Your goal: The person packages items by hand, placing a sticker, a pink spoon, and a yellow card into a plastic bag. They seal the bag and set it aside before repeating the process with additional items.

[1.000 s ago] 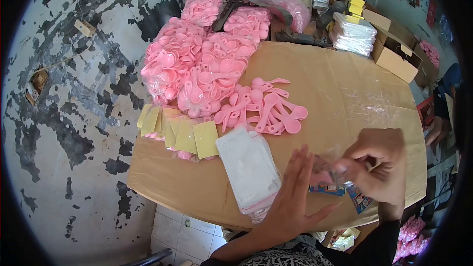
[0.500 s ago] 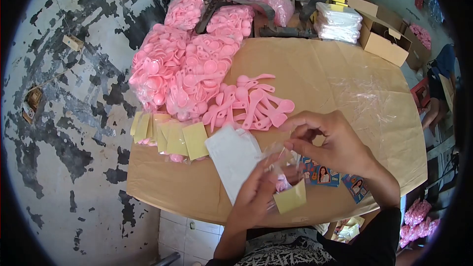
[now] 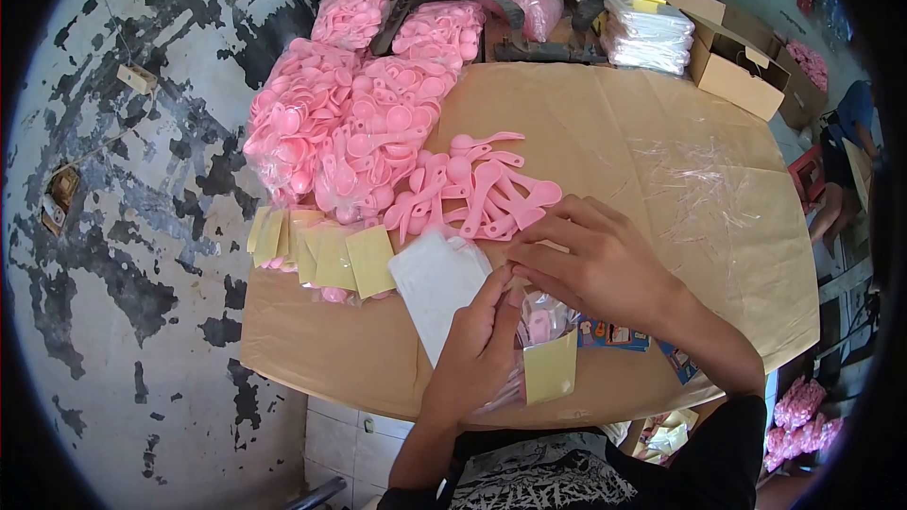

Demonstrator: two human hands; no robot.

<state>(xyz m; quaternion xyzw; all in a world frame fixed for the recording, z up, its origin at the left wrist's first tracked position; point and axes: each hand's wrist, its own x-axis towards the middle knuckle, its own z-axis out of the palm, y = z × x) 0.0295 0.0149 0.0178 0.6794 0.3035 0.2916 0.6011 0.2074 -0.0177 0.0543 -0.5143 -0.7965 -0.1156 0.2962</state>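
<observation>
Your left hand (image 3: 470, 354) pinches clear bag (image 3: 551, 368); right hand (image 3: 597, 269) fingertips pinch its mouth, pink spoon (image 3: 539, 326) inside. Looks mid-batch: finished packs (image 3: 321, 260) at 9 o'clock, loose spoons (image 3: 482, 194) at 12 unbagged.

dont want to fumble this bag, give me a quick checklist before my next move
1. Left hand grips the clear bag: ok.
2. Pink spoon sits inside the bag: ok, pink shows through the plastic.
3. Yellow card sits at the bag's end: ok.
4. Fingers of the right hand pinch the bag mouth: cannot tell, they cover it.
5. Loose spoons lie close to the right hand: ok.
6. Printed cards clear of the right wrist: not ok, partly under it.
</observation>
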